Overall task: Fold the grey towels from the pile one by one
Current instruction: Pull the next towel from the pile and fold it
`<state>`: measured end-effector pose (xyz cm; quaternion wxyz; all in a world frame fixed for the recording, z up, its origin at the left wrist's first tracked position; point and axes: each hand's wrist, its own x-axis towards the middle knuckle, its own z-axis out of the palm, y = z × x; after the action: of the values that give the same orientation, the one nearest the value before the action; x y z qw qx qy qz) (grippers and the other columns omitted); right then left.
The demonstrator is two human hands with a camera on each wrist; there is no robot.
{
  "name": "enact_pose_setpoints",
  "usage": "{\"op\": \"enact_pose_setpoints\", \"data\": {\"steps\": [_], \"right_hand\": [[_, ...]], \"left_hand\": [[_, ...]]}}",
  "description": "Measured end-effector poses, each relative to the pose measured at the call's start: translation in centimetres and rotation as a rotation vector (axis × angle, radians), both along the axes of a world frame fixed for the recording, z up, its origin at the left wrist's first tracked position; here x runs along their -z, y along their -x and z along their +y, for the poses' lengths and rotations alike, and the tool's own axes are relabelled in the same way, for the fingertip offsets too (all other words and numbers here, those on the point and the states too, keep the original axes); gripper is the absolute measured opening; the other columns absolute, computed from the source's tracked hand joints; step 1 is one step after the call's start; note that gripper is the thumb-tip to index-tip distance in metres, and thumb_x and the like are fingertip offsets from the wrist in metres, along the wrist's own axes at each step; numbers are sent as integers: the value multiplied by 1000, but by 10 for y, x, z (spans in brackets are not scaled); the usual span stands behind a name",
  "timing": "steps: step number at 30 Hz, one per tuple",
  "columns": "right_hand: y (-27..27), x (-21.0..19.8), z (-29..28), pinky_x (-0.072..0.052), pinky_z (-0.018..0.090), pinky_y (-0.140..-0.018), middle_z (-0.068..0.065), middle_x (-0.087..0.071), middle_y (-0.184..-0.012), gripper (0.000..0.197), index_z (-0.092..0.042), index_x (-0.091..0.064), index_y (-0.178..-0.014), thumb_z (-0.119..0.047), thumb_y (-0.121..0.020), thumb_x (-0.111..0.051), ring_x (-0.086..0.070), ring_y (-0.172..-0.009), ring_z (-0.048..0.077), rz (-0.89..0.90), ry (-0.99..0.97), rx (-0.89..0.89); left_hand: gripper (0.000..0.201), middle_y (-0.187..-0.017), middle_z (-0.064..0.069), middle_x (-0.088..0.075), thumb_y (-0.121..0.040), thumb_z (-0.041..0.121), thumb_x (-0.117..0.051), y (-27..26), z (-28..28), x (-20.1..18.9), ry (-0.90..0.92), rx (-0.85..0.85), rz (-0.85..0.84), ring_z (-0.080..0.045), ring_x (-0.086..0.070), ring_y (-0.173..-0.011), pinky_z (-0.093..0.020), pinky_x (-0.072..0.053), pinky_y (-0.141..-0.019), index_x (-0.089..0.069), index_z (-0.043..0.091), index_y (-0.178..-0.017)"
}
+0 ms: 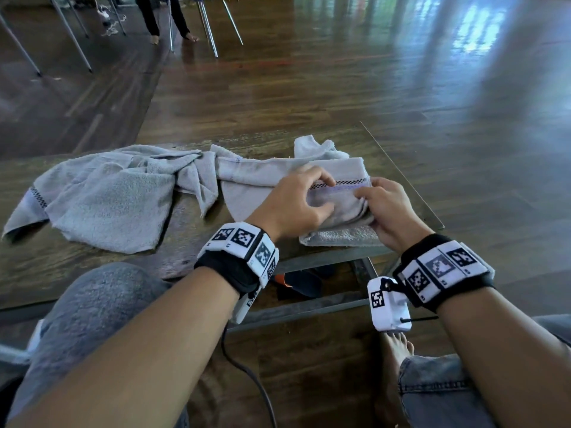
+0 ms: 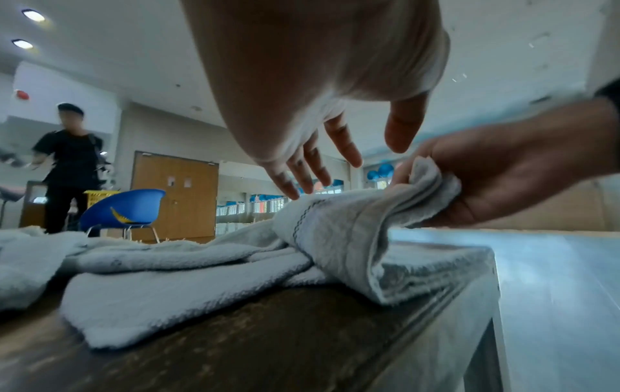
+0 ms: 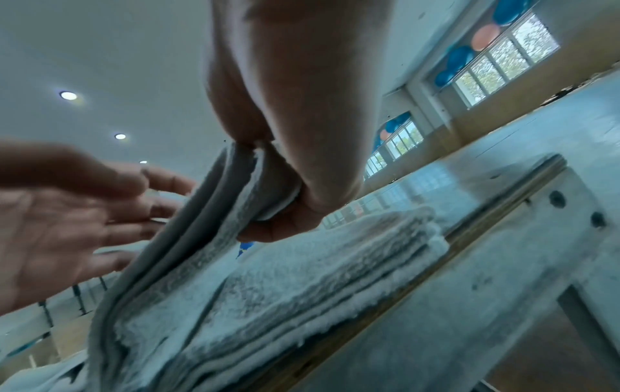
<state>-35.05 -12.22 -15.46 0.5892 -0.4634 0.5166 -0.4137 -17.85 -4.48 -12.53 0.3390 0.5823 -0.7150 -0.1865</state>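
On the right end of the wooden table (image 1: 92, 273), a grey towel with a checkered stripe (image 1: 333, 208) is partly folded and lifted. My right hand (image 1: 367, 196) pinches its stacked layers at the right edge; the grip shows in the right wrist view (image 3: 278, 212) and the left wrist view (image 2: 422, 172). My left hand (image 1: 324, 193) lies over the towel with fingers spread and nearly straight (image 2: 345, 169), fingertips touching the cloth. A folded towel (image 1: 340, 237) lies flat beneath, at the table's front edge. The loose pile of grey towels (image 1: 102, 196) sprawls to the left.
The table's right edge (image 1: 401, 174) is close to my right hand. My knees sit under the near edge, and a cable (image 1: 247, 375) runs down between them. Beyond the table a blue chair (image 2: 124, 209) and a person in black (image 2: 70, 164) stand on the wooden floor.
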Motion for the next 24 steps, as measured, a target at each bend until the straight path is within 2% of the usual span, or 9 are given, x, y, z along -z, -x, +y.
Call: {"op": "enact_pose_setpoints", "data": {"steps": [2, 4, 6, 10, 12, 15, 17, 21, 24], "right_hand": [[12, 3, -6, -57, 29, -51, 14, -74, -89, 19, -2, -64, -104, 5, -87, -61, -75, -63, 18, 52, -27, 31], [25, 8, -9, -56, 28, -50, 14, -74, -90, 22, -2, -64, -108, 3, -87, -64, -76, -65, 19, 124, -45, 40], [37, 14, -10, -57, 28, -56, 14, -72, -98, 28, -4, -62, -112, 0, -86, -69, -75, -75, 21, 204, -42, 68], [55, 23, -9, -61, 40, -81, 12, -69, -110, 48, -15, -57, -123, -10, -79, -74, -71, -95, 25, 340, 0, 77], [63, 22, -7, -61, 45, -85, 11, -71, -107, 50, -15, -58, -124, -17, -77, -73, -71, -90, 23, 370, 22, 67], [72, 19, -6, -63, 41, -80, 9, -74, -94, 35, -14, -61, -116, -12, -82, -72, -69, -69, 17, 383, 61, 48], [78, 19, -6, -64, 39, -78, 5, -73, -85, 23, -11, -65, -107, -8, -85, -71, -68, -64, 14, 425, 93, 23], [82, 22, 0, -64, 41, -79, 6, -75, -78, 1, -11, -73, -89, -12, -89, -73, -71, -70, 17, 459, 127, -53], [83, 25, 3, -64, 41, -81, 8, -76, -85, 9, -13, -74, -87, -19, -93, -71, -75, -80, 22, 487, 130, -66]], "left_hand": [[49, -139, -1, -50, -84, 35, -74, 4, -2, 9, -66, 32, -124, -18, -47, -129, -42, -39, -111, -57, 22, -127], [66, -157, -4, -32, -83, 50, -72, 12, -3, 19, -129, 35, -235, -22, -29, -146, -50, -28, -118, -49, 27, -140], [76, -164, -4, -17, -81, 55, -70, 20, -5, 29, -172, 48, -319, -21, -12, -153, -50, -14, -123, -41, 33, -147], [84, -168, -4, 1, -81, 58, -68, 36, -11, 41, -222, 78, -451, -18, 13, -154, -45, 10, -123, -28, 42, -152], [82, -168, -5, 1, -81, 60, -67, 42, -13, 45, -222, 68, -482, -19, 15, -153, -48, 13, -122, -28, 45, -152], [77, -168, -8, -3, -83, 62, -62, 50, -16, 49, -195, 49, -501, -20, 13, -154, -51, 16, -121, -29, 47, -151], [71, -167, -8, -6, -85, 62, -58, 54, -19, 50, -171, 44, -521, -20, 10, -154, -51, 18, -119, -32, 48, -150], [56, -167, -8, -12, -93, 60, -47, 58, -22, 57, -134, 39, -537, -20, 6, -154, -50, 23, -116, -40, 47, -146], [47, -165, -10, -18, -97, 58, -40, 62, -23, 61, -106, 35, -518, -20, 0, -155, -52, 24, -115, -45, 47, -143]]}}
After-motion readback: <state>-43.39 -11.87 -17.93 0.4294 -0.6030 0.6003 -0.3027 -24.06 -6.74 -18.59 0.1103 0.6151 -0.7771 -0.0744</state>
